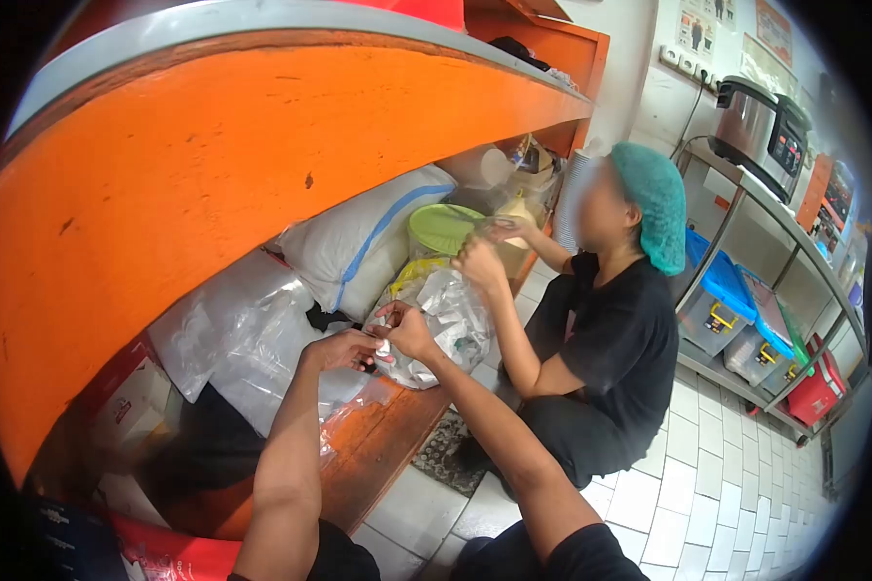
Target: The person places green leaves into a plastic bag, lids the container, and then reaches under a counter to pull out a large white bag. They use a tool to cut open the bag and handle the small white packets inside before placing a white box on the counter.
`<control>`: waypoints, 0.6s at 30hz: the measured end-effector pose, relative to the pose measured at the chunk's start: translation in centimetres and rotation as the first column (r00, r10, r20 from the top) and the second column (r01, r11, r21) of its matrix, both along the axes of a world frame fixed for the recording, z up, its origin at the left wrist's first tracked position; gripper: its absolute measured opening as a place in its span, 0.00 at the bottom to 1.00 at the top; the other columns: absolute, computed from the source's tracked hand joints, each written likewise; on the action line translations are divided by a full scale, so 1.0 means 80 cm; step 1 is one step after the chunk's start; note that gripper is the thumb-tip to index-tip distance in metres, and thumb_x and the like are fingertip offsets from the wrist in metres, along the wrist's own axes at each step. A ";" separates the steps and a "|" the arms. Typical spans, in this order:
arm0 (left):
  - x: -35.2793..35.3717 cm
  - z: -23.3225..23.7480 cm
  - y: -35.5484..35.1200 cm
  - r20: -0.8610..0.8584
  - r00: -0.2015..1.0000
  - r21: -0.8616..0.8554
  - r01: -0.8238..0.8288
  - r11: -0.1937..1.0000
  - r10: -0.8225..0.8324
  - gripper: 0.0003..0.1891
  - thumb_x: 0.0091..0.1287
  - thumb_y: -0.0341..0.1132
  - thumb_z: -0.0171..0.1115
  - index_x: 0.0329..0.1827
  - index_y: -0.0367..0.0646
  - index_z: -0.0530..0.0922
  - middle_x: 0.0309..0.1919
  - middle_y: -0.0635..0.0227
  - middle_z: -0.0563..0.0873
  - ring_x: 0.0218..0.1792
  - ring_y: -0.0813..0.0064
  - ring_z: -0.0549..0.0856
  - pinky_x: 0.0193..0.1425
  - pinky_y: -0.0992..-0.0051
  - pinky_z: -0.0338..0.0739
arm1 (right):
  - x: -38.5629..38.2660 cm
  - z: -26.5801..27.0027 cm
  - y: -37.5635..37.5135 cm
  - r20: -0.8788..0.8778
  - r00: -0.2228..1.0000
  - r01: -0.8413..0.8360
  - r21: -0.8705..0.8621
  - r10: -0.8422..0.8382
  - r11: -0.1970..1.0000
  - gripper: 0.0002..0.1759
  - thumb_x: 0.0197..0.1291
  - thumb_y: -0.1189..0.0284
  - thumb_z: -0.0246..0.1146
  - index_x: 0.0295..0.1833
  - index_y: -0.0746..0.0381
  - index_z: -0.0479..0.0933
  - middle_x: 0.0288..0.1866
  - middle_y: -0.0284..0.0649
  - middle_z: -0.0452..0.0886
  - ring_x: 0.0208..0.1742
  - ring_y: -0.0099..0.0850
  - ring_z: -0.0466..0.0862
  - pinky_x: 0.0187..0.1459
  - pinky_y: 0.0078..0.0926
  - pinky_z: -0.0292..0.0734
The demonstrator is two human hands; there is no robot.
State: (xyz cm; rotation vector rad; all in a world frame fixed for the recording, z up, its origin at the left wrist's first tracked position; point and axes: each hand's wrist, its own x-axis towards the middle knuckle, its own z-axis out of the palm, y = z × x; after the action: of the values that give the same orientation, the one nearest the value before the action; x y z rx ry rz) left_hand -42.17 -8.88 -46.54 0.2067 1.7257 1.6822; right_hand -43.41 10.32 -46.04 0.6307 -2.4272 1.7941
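Note:
My left hand (345,351) and my right hand (409,332) meet over the orange shelf board, fingers closed around a small white piece (384,348). It looks like folded paper or a little packet; its exact kind is too small to make out. Just beyond my right hand lies an open clear plastic bag (470,341) full of white slips or packets, with some yellow plastic at its top. Clear plastic sheets (252,339) spread to the left of my left hand.
A co-worker (610,320) in a green hair net squats at right, both hands raised near a green plastic basket (441,228). Behind the bag leans a white sack (358,228) with a blue stripe. An orange counter panel (213,145) overhangs the shelf. A metal rack (746,194) stands right.

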 end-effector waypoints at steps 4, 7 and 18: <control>-0.017 -0.030 -0.006 -0.013 0.999 -0.198 0.041 0.979 -0.044 0.11 0.70 0.48 0.62 0.41 0.51 0.81 0.38 0.78 0.86 0.34 0.85 0.78 0.44 0.75 0.73 | -0.013 -0.034 -0.002 -0.047 0.999 -0.014 0.144 0.021 0.989 0.17 0.52 0.69 0.75 0.43 0.65 0.80 0.23 0.34 0.79 0.24 0.20 0.74 0.27 0.23 0.68; -0.019 -0.036 -0.006 -0.019 0.999 -0.313 0.033 0.949 -0.041 0.10 0.72 0.45 0.59 0.41 0.50 0.82 0.38 0.78 0.87 0.34 0.85 0.79 0.42 0.76 0.74 | -0.016 -0.053 -0.009 -0.063 0.997 -0.016 0.240 0.032 0.971 0.15 0.51 0.69 0.73 0.42 0.64 0.81 0.25 0.39 0.82 0.25 0.25 0.78 0.30 0.26 0.73; -0.016 -0.059 -0.030 -0.512 0.859 -0.447 -0.277 0.851 0.011 0.12 0.71 0.37 0.55 0.41 0.38 0.83 0.31 0.69 0.86 0.32 0.77 0.84 0.36 0.75 0.78 | -0.018 -0.085 -0.044 -0.188 0.981 -0.021 0.172 0.053 0.985 0.17 0.55 0.72 0.68 0.50 0.62 0.76 0.36 0.47 0.83 0.41 0.44 0.85 0.45 0.37 0.79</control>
State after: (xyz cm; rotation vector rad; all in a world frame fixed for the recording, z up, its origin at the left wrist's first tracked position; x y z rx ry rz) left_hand -43.42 -11.29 -51.28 0.2765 2.5753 1.2666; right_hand -44.82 6.78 -52.86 0.8272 -2.4659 1.4712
